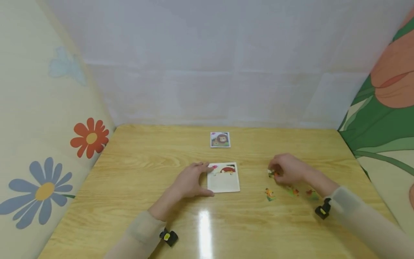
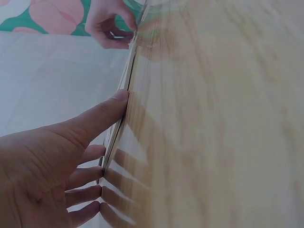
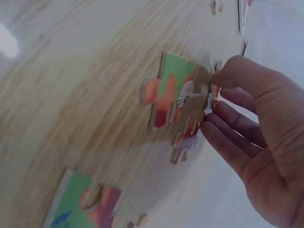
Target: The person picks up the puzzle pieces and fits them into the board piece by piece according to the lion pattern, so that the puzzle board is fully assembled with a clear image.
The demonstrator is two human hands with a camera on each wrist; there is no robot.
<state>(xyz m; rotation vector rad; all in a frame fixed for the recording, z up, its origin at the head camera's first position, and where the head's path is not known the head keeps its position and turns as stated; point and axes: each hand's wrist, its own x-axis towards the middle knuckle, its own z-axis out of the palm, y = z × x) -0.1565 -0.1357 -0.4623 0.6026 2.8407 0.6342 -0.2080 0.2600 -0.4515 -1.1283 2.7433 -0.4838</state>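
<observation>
- One worktop carries everything I'm working with.
- Left grip: spread wide, thumb and fingers touching the left side of the board but not wrapped round it.
- Right grip: curled in, thumb and fingertips pinching a piece, well apart from the board.
- Board: roughly square, so I read no long axis; picture parts line its far end. It lies left of the pinched piece.
- Lion card: just beyond the board.
- Loose pieces: near the right grip, much the nearer hand.
- Pinched piece: partly hidden; I can't tell its long axis.
- Brands, labels, writing: none I can read.
</observation>
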